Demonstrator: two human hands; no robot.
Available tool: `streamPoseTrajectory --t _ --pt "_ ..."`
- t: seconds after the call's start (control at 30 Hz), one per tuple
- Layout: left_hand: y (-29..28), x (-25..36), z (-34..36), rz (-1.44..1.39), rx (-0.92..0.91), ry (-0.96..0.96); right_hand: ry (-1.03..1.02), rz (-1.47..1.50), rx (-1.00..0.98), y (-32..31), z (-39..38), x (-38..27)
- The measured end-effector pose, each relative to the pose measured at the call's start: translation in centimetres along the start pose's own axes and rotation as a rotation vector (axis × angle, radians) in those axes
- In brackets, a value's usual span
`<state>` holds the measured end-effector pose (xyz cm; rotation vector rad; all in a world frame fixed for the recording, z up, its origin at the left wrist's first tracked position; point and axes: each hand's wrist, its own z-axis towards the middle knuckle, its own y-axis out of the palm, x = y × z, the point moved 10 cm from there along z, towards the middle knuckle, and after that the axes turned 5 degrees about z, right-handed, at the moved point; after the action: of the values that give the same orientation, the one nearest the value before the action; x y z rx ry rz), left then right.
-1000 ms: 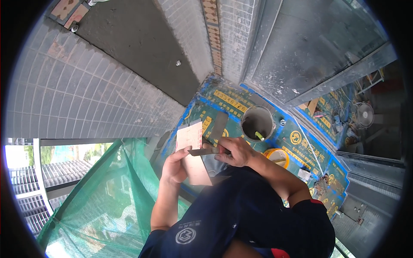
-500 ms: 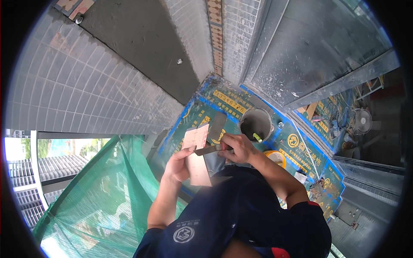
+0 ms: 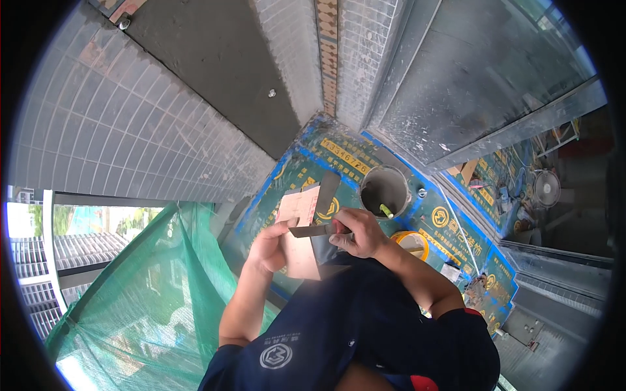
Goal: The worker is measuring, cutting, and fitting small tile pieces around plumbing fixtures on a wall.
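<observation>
My left hand (image 3: 267, 247) grips a long, pale beige tile (image 3: 300, 255) at its left side, thumb on its face. My right hand (image 3: 362, 234) is closed around the red handle of a flat metal blade (image 3: 308, 231), which lies level across the middle of the tile, its tip near my left thumb. A grey strip (image 3: 329, 184) shows just beyond the tile, on the printed floor covering (image 3: 349, 159). A grey bucket (image 3: 402, 182) with dark contents and a pale green handle in it stands beyond my right hand.
A yellow-rimmed bucket (image 3: 425, 251) sits right of my hand. Green mesh (image 3: 156, 293) drapes at the lower left beside an opening. A tiled wall (image 3: 111, 124) and a grey metal panel (image 3: 482, 78) border the space. A fan (image 3: 546, 189) and clutter show at the right.
The tile and both hands have shifted slightly within the view, along with the surroundings. My right hand's grip has turned a little, so more of the red handle shows now.
</observation>
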<state>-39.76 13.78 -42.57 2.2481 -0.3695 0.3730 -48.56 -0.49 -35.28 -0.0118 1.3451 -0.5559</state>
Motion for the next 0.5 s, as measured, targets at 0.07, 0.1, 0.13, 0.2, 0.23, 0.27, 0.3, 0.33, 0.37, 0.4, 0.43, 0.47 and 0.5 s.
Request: streamPoseTrajectory --t 0.07,0.1,0.13,0.2,0.23,0.27,0.3,0.33,0.37,0.4,0.43,0.47,0.5 --pt "-0.9 -0.4 0.3 -0.022 -0.021 -0.004 -0.086 -0.096 -0.010 0.0 0.1 -0.7" --pt "-1.0 -0.6 0.4 -0.029 -0.054 -0.013 -0.086 -0.096 -0.008 0.0 0.2 -0.6" --pt "-0.2 -0.6 0.3 -0.038 -0.088 -0.023 -0.111 -0.102 -0.010 0.0 0.3 -0.7" --pt "0.8 -0.4 0.2 -0.011 -0.058 -0.019 -0.136 -0.105 -0.013 0.1 0.3 -0.7" --pt "1.2 -0.3 0.1 0.015 -0.028 -0.014 -0.145 -0.091 -0.017 0.2 0.3 -0.8" --pt "1.2 -0.3 0.1 0.014 -0.027 -0.014 -0.155 -0.077 -0.022 0.3 0.4 -0.9" --pt "1.2 -0.4 0.1 0.011 -0.036 -0.013 -0.154 -0.075 -0.022 0.3 0.4 -0.9" --pt "1.3 -0.4 0.1 0.008 -0.045 -0.011 -0.152 -0.099 -0.036 0.3 0.5 -0.8" --pt "1.2 -0.4 0.2 0.006 -0.042 -0.010 -0.149 -0.123 -0.050 0.4 0.6 -0.8" --pt "1.4 -0.4 0.2 0.009 -0.058 -0.010 -0.149 -0.121 -0.052 0.3 0.7 -0.9" --pt "1.5 -0.4 0.3 0.012 -0.074 -0.010 -0.150 -0.132 -0.053 0.1 0.8 -1.0" --pt "1.5 -0.3 0.2 0.012 -0.071 -0.009 -0.150 -0.143 -0.055 0.1 1.0 -1.0" --pt "1.6 -0.2 0.1 0.018 -0.065 -0.003 -0.150 -0.141 -0.056 0.0 1.1 -0.9"
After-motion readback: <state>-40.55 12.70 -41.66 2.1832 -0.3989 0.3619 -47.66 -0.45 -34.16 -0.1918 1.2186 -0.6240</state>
